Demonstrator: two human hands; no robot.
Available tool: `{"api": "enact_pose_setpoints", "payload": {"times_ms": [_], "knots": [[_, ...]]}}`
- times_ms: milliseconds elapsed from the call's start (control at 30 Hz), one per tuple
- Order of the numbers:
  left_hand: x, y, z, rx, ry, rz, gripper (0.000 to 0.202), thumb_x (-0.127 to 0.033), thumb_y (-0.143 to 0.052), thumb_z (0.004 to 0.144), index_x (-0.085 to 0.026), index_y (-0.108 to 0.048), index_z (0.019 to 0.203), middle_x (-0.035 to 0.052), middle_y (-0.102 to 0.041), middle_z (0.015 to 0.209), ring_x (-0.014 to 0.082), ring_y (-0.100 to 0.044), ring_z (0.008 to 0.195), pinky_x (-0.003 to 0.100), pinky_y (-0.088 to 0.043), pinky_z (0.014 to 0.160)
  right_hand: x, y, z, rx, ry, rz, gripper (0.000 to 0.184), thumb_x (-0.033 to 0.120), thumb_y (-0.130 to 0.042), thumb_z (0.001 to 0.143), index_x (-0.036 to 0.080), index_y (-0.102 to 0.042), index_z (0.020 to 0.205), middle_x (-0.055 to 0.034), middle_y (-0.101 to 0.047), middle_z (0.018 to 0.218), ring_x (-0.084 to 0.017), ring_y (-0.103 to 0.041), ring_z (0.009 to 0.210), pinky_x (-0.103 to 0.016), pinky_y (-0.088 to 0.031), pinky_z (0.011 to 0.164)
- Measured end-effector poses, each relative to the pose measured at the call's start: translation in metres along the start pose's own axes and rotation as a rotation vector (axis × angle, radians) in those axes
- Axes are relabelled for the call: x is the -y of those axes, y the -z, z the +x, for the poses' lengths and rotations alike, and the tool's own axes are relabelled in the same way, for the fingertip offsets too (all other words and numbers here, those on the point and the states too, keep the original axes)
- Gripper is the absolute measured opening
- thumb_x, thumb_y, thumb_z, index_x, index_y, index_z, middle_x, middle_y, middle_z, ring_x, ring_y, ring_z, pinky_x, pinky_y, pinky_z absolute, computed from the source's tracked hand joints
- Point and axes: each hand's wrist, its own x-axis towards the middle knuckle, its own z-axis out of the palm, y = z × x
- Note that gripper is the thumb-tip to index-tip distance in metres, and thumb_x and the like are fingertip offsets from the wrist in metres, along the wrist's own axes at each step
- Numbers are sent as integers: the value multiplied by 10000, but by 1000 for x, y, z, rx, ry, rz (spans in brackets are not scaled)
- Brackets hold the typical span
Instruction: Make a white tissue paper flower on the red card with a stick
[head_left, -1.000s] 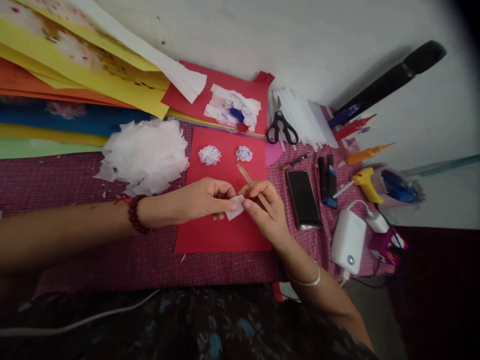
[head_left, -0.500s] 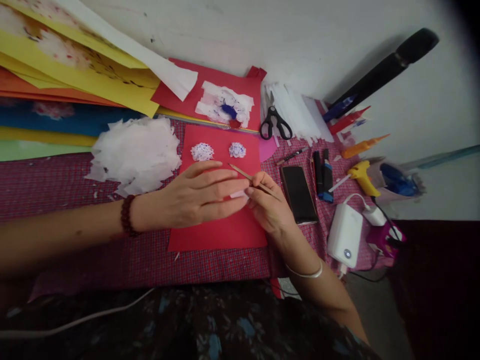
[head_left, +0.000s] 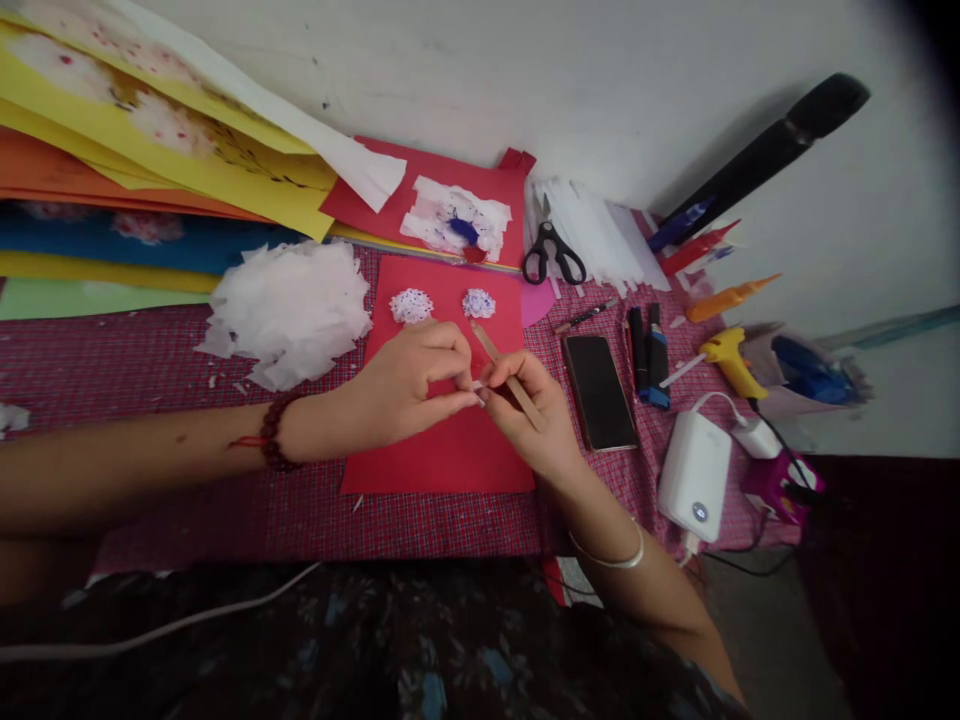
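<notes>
Above the red sheet (head_left: 442, 455), my left hand (head_left: 390, 390) pinches a small piece of white paper (head_left: 478, 386) between thumb and fingertips. My right hand (head_left: 536, 410) is closed around a flat wooden stick (head_left: 489, 345), its far end pointing up and left. The right thumb and index finger meet at the same bit of paper, so both hands touch it. Two fluffy white paper tufts with blue specks, a left one (head_left: 411, 305) and a right one (head_left: 478, 302), sit on the upper part of the red sheet.
Left of the sheet lies a heap of white paper pieces (head_left: 289, 310). Black-handled scissors (head_left: 553, 250), a phone (head_left: 600, 390), a yellow glue gun (head_left: 731, 362) and a white power bank (head_left: 696, 470) are to the right. Coloured sheets (head_left: 262, 195) stack up at the back left.
My left fingers, stretched out before, have curled into a pinch on the white paper. The wooden stick has turned in my right hand, showing its broad side. The view has shifted slightly.
</notes>
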Motion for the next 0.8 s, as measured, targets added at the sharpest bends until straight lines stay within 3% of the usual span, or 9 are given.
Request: {"api": "enact_pose_setpoints", "payload": {"times_ms": [267, 500, 600, 633, 733, 800], "knots": [[-1, -6, -1, 41, 111, -31, 164, -227, -575, 883, -168, -560, 731, 19, -630, 773, 155, -576, 784, 305, -452, 744, 0, -1, -3, 7, 74, -108, 134, 236, -632, 805, 239, -501, 835, 28, -564, 756, -128, -545, 724, -295, -440, 675], [5, -4, -4, 18, -102, 180, 141, -214, -517, 939, -177, -626, 859, 57, -660, 998, 181, -580, 972, 363, -453, 898, -4, 2, 0, -23, 69, -15, 141, 242, -646, 801, 233, -512, 846, 31, -586, 792, -107, -547, 696, -273, -454, 659], [22, 6, 8, -107, -155, 346, 120, -209, -526, 932, -175, -621, 866, 51, -650, 1059, 190, -557, 1027, 387, -437, 923, -7, 12, 7, -111, 72, 79, 123, 218, -602, 817, 232, -528, 915, 7, -631, 875, -105, -587, 719, -281, -490, 693], [29, 10, 14, -203, -133, 381, 121, -218, -547, 923, -170, -611, 833, 40, -642, 1036, 181, -552, 1012, 376, -436, 910, -7, 17, 10, -166, 72, 112, 127, 212, -582, 824, 232, -528, 937, 0, -641, 897, -103, -597, 718, -284, -500, 700], [50, 16, 33, -433, 73, 422, 167, -226, -595, 902, -153, -578, 753, -1, -583, 915, 130, -516, 925, 324, -427, 869, -8, 30, 19, -309, 63, 190, 113, 225, -539, 842, 227, -526, 954, -5, -644, 884, -94, -607, 685, -276, -513, 682], [59, 11, 42, -431, 164, 386, 196, -219, -559, 920, -143, -565, 739, -13, -554, 863, 107, -493, 880, 300, -416, 842, -10, 36, 24, -340, 49, 221, 101, 243, -533, 848, 220, -537, 946, -1, -643, 856, -90, -607, 666, -266, -511, 657]]}}
